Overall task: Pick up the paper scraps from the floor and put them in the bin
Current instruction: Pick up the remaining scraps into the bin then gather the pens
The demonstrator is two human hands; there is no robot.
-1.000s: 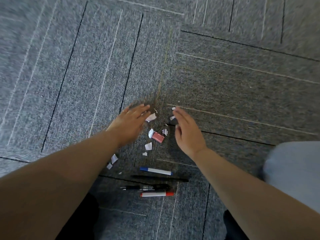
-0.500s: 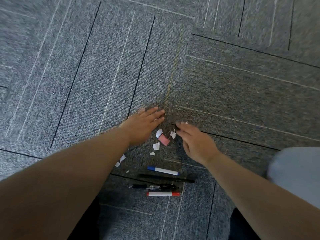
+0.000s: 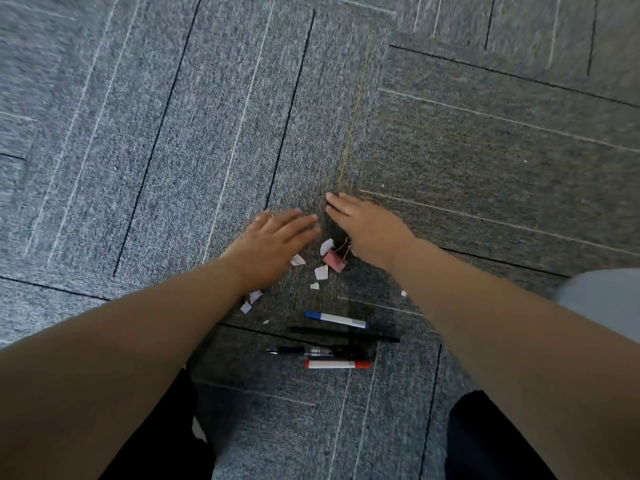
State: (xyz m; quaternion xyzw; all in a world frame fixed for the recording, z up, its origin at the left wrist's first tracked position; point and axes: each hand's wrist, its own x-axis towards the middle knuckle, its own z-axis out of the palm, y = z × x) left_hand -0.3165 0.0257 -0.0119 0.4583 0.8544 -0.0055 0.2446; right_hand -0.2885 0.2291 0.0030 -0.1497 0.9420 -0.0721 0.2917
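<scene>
the paper scraps lie loose on the grey carpet floor, a small white scatter between your two wrists. one sits right at the inner edge of your left hand, two more lie by your left wrist, and one tiny bit shows beside your right forearm. a pink binder clip lies among the middle scraps, with one scrap against its upper left corner.

your left hand lies palm down on the carpet, fingers straight and close together, holding nothing. your right hand does the same just across from it, fingers stretched flat and pointing up and left, its heel just beside the clip; whether it touches the clip you cannot tell from here. the fingertips of both hands come near each other beyond the scraps.

nearer to you lie four pens in a loose row: a blue-capped marker, a long black pen, a black click pen and a red-ended marker.
</scene>
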